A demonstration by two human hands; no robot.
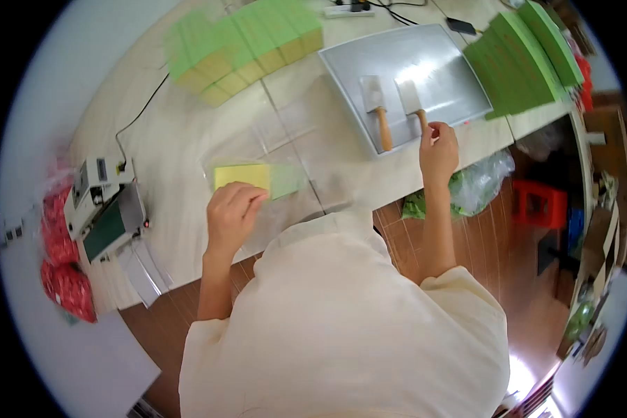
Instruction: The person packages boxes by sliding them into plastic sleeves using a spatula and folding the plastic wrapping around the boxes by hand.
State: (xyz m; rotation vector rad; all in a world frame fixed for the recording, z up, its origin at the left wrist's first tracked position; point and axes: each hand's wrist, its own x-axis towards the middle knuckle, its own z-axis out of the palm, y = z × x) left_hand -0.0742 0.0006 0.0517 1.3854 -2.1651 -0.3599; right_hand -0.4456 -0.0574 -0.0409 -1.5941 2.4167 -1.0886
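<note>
My right hand (pixel 439 148) is at the near edge of a shallow metal tray (pixel 460 97). Its thumb and fingers close on the wooden handle end of a flat-bladed scraper (pixel 409 95). To the left, a second scraper (pixel 384 129) lies in the tray, its handle towards me. My left hand (pixel 234 212) is closed, fingertips together over the near edge of a flat yellow and green piece (pixel 242 174) on the table. Clear plastic film (pixel 261 143) surrounds that piece. What the left fingertips pinch, if anything, is hidden.
Green and yellow blocks (pixel 247 45) stand in rows at the back. More green stacks (pixel 519 66) are right of the tray. A white machine (pixel 104 198) sits at the left. Below the table's right side are a plastic bag (pixel 484 184) and a red stool (pixel 538 204).
</note>
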